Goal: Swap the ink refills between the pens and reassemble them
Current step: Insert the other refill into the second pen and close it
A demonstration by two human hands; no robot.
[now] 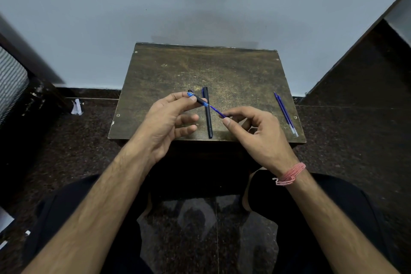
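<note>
Your left hand (165, 121) pinches a short pen section (198, 100) between thumb and forefinger, other fingers loosely spread. Your right hand (255, 133) pinches the blue refill (216, 111) sticking out of it. Beneath them a dark pen (207, 113) lies on the wooden board (233, 73) (two spare refills (285, 113) rest near its right edge).

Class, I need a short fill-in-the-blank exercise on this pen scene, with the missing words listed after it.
1. The left hand grips a pen barrel while the ____ hand pinches the blue refill.
2. One black pen lies on the wooden ____.
3. Near the table's right edge lie ____ spare refills.

Missing words: right; table; two
</note>
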